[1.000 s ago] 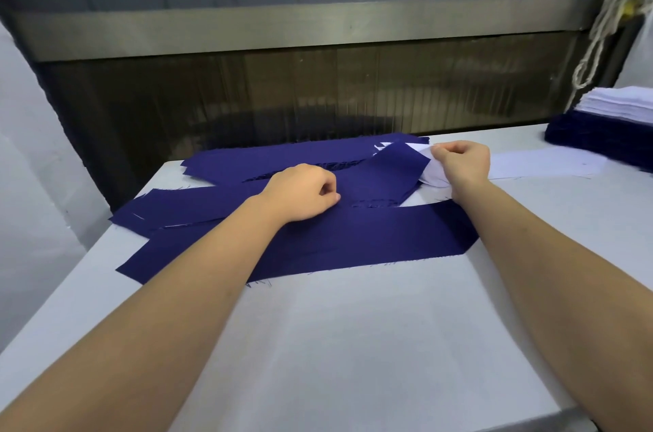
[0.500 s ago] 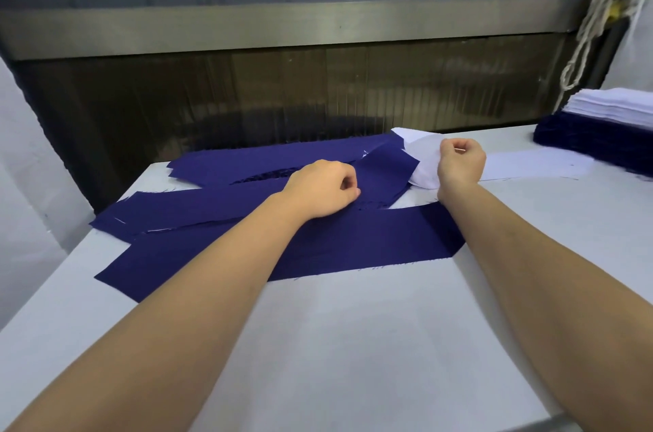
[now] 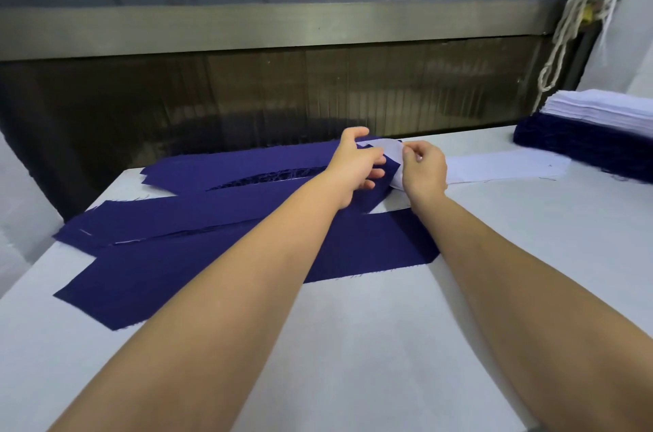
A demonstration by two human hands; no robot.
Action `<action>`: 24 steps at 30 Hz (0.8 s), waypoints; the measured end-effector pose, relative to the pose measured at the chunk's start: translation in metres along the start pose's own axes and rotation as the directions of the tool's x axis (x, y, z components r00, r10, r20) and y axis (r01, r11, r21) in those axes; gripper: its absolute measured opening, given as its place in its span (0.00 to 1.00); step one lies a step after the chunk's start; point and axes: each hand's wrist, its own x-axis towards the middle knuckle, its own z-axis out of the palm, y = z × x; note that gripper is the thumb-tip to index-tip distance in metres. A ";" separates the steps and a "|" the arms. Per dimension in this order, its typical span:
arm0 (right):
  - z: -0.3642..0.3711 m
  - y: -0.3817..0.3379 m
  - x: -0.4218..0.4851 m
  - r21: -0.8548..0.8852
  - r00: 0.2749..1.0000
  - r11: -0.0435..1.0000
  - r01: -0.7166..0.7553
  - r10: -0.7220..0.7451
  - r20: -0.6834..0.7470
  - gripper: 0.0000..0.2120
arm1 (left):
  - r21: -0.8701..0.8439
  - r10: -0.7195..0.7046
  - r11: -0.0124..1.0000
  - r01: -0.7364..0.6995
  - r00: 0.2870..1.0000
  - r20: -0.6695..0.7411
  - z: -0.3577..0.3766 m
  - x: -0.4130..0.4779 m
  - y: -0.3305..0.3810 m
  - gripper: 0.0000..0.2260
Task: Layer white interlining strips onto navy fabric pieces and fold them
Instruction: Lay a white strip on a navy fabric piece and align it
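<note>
Three long navy fabric pieces (image 3: 219,216) lie fanned across the white table (image 3: 371,343), the nearest one (image 3: 169,276) running from the left front to the middle. A white interlining strip (image 3: 505,168) stretches right from the far end of the navy pieces. My left hand (image 3: 355,166) pinches the raised right end of a navy piece together with the curled end of the white strip. My right hand (image 3: 424,170) grips the same curled white end from the right. The two hands nearly touch.
At the back right stands a stack of navy pieces (image 3: 579,145) topped with a pile of white interlining strips (image 3: 600,110). A bundle of white cord (image 3: 579,18) hangs above it. A dark panel with a metal rail (image 3: 268,28) runs behind the table.
My left hand has moved right and up from the middle of the navy pieces to the white strip's end, beside my right hand. The strip's end has lifted and curled.
</note>
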 end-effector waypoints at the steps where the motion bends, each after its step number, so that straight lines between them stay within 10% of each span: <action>1: 0.000 -0.001 0.000 -0.038 0.999 0.999 0.029 -0.030 -0.027 0.11 | -0.008 0.003 1.000 -0.003 1.000 0.000 0.001 0.001 0.002 0.19; 13: 0.000 -0.005 -0.016 -0.305 0.890 0.845 0.438 -0.455 0.018 0.11 | 0.199 0.107 0.976 -0.083 0.988 -0.111 0.005 0.015 0.011 0.16; 24: -0.010 -0.011 -0.016 0.207 0.984 0.966 -0.157 0.135 0.117 0.18 | 0.134 0.188 0.980 -0.148 0.910 -0.368 -0.035 0.003 0.008 0.06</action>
